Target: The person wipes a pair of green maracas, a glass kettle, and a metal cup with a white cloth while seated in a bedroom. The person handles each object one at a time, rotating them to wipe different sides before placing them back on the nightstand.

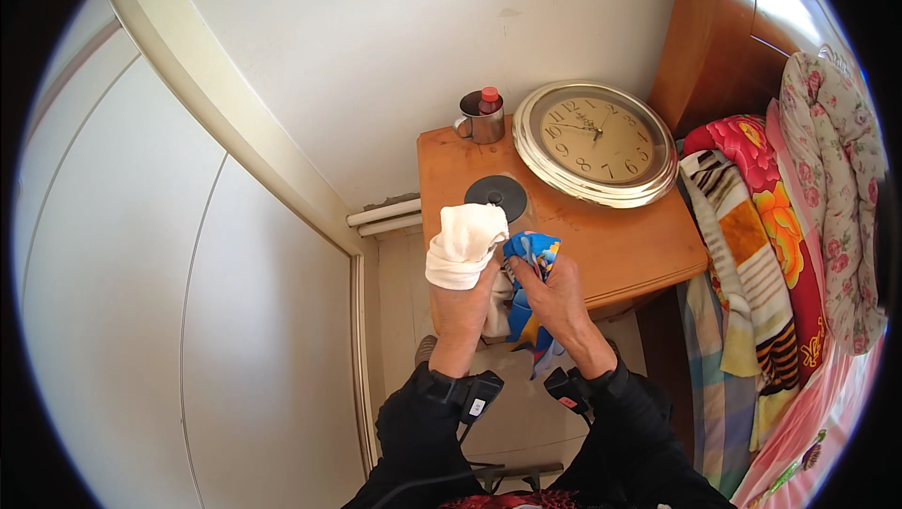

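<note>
Both my hands are raised over the front left edge of the wooden cabinet. A cream-white cloth [465,238] is bunched over my left hand [461,305] and hides most of its fingers; more pale cloth hangs between my wrists. My right hand [560,298] grips a blue printed cloth [525,305], thumb on top, with yellow and dark patches in its pattern. Its loose end dangles below the hand. The two cloths come close together between my hands. Just beyond the white cloth lies a round dark lid [495,193] with a knob, flat on the cabinet top.
On the wooden cabinet [627,245] rest a large round clock [599,143] and a metal mug [483,127] holding a red-capped bottle [488,100]. A bed with folded blankets [761,227] borders the right side. White pipes [387,217] run along the wall; a pale door [211,283] stands left.
</note>
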Tool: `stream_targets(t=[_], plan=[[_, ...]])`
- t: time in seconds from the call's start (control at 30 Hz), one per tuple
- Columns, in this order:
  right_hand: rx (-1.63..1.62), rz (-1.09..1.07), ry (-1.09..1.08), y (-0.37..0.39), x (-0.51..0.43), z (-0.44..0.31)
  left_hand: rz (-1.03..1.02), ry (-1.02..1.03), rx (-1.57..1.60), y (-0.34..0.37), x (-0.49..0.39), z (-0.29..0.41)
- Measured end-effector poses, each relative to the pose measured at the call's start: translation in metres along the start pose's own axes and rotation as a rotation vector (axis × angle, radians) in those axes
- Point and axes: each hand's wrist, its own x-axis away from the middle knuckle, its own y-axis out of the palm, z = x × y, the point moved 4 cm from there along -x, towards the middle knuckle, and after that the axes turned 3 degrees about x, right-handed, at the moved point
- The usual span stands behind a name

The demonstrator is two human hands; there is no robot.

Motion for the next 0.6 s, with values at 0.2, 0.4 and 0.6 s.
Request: stream_targets(t=[0.2, 0.4, 0.6], plan=[[-0.185, 0.046, 0.008, -0.001, -0.004, 0.015, -0.070, -0.076, 0.078, 0.017, 0.006, 0.000], [-0.300, 0.122, 0.062, -0.018, -0.011, 0.023, -0.310, -0.251, 0.467, 0.023, 0.004, -0.001], [-0.415, 0.087, 0.185, -0.031, -0.008, 0.011, 0.104, -0.626, 0.886, -0.007, -0.011, -0.021]])
